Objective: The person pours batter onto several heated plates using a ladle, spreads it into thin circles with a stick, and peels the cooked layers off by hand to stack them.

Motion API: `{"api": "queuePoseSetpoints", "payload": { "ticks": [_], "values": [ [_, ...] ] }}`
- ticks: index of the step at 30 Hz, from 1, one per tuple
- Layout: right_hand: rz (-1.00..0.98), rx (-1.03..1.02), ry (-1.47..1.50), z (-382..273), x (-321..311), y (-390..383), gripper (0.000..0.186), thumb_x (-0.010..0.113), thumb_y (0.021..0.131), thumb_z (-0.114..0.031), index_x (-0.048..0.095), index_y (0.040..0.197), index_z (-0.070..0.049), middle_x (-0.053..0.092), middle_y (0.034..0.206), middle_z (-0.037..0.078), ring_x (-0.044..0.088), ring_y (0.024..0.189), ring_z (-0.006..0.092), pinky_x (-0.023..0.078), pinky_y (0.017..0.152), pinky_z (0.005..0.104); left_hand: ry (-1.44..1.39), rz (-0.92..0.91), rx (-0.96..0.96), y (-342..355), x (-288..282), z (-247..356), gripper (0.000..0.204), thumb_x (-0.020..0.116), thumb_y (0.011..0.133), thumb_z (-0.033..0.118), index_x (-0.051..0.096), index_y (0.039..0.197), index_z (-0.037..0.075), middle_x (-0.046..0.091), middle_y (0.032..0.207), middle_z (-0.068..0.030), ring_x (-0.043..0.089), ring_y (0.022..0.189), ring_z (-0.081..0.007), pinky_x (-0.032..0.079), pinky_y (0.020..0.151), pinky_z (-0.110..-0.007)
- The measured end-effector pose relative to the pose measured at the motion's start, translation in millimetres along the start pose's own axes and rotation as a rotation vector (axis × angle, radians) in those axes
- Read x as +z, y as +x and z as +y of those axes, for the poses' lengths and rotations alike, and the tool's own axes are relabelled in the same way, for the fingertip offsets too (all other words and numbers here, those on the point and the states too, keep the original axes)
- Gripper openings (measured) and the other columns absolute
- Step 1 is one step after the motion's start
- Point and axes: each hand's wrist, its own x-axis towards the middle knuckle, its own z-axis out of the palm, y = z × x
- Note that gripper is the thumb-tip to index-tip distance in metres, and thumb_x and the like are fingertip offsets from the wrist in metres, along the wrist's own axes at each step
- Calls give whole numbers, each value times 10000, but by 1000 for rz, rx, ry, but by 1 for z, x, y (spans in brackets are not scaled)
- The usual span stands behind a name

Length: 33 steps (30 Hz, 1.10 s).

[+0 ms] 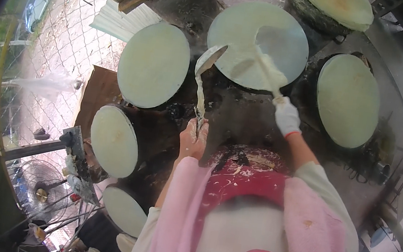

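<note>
My left hand is bare and closed round the handle of a batter-coated ladle. The ladle's bowl is raised beside the left edge of the round griddle ahead of me. My right hand, in a white glove, grips a batter-covered spreader. Its blade lies over that griddle's near right part. Pale batter coats much of the griddle, while a greyer, thinly covered patch shows at its right. Close to my body stands a red, batter-splashed container; its contents are hard to see.
More round griddles with pale sheets surround me: left, lower left, near left, right and far right. A wire fence runs along the left, with a fan below it.
</note>
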Motion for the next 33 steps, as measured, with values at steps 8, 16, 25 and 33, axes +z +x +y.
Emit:
{"api": "queuePoseSetpoints", "payload": {
  "ticks": [8, 16, 25, 33],
  "values": [
    [-255, -345, -70, 29, -48, 16, 350, 478, 891, -383, 574, 1005, -66, 644, 867, 217, 609, 845, 403, 453, 742, 491, -40, -58, -131, -7, 65, 57, 54, 529, 922, 103, 562, 946, 67, 467, 643, 63, 368, 474, -13, 288, 439, -175],
    [99, -129, -92, 33, -88, 105, 370, 392, 914, -358, 568, 972, -38, 630, 908, 258, 595, 864, 441, 451, 759, 532, -9, -48, -146, -10, 94, 65, 50, 534, 925, 114, 553, 951, 76, 466, 646, 66, 368, 470, -15, 285, 435, -176],
    [90, -45, -90, 33, -71, 99, 588, 352, 930, -460, 214, 1415, -157, 607, 989, 275, 591, 861, 467, 436, 755, 575, 55, -97, -298, 9, 104, 81, 188, 589, 892, 124, 579, 1024, -9, 630, 828, -86, 553, 719, -110, 466, 700, -265],
    [209, -140, -279, -63, -128, 235, 542, 432, 901, -428, 334, 1389, -212, 602, 1053, 241, 608, 909, 419, 474, 783, 508, 113, -139, -210, 14, 103, 68, 174, 571, 899, 134, 571, 1001, -7, 603, 769, -87, 528, 671, -109, 452, 643, -265]
  ]
}}
